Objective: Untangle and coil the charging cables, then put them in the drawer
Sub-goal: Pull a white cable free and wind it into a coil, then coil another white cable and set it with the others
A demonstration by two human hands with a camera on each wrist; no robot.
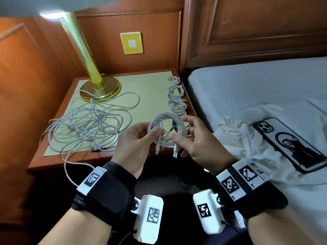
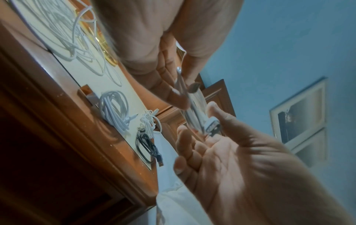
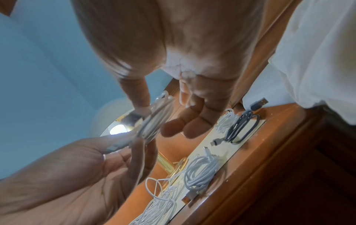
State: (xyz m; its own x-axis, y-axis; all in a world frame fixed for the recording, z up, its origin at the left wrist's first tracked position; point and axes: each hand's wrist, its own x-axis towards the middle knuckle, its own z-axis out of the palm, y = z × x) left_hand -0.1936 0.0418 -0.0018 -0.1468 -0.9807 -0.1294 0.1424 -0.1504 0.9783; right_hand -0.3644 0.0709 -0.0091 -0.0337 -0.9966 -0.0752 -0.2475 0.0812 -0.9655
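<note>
I hold a coiled white cable [image 1: 168, 129] over the nightstand's front edge. My left hand [image 1: 155, 134] pinches its lower left side between thumb and fingers. The thumb of my right hand [image 1: 180, 133] lies against the coil's lower right, with the fingers fairly straight behind it. Two plugs hang below the coil. In the left wrist view the coil [image 2: 194, 109] shows edge-on with a USB plug [image 2: 212, 127] by the right thumb. A tangle of white cables [image 1: 88, 124] sprawls over the nightstand's left half. Coiled white cables [image 1: 177, 101] and a dark coiled cable [image 3: 240, 129] lie along its right edge.
A brass lamp [image 1: 99, 89] stands at the back left of the wooden nightstand [image 1: 58, 161], which carries a pale mat [image 1: 145, 92]. One loose cable hangs over the front edge. On the right is a bed [image 1: 256, 85] with a phone [image 1: 290, 144] on white cloth.
</note>
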